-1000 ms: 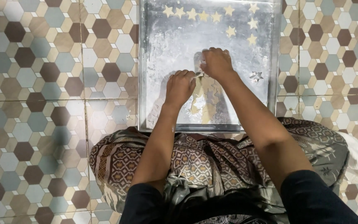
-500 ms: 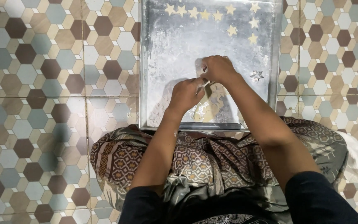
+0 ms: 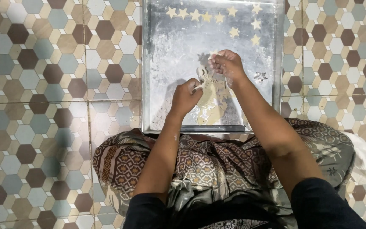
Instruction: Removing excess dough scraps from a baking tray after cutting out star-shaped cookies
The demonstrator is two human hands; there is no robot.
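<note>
Seated on hexagon-tiled floor [image 3: 43,106], metal tray [image 3: 166,85] just ahead of patterned cloth [image 3: 208,165] over the lap. Left hand [image 3: 186,96] closed, pinching the edge of the thin dough sheet [image 3: 212,106] lying at the tray's near middle. Right hand [image 3: 227,64] closed around a small dough star [image 3: 213,54], lifted just above the sheet. Judged best handled slowly: sheet pinned flat, star supported under its points, no pulling sideways, since thin dough looks liable to tear or stretch. Count: eight pale cut stars [image 3: 208,17] set apart along the far edge and right side; one star in hand; one star-shaped floury outline [image 3: 260,76] near the right rim; one tray; one sheet.
</note>
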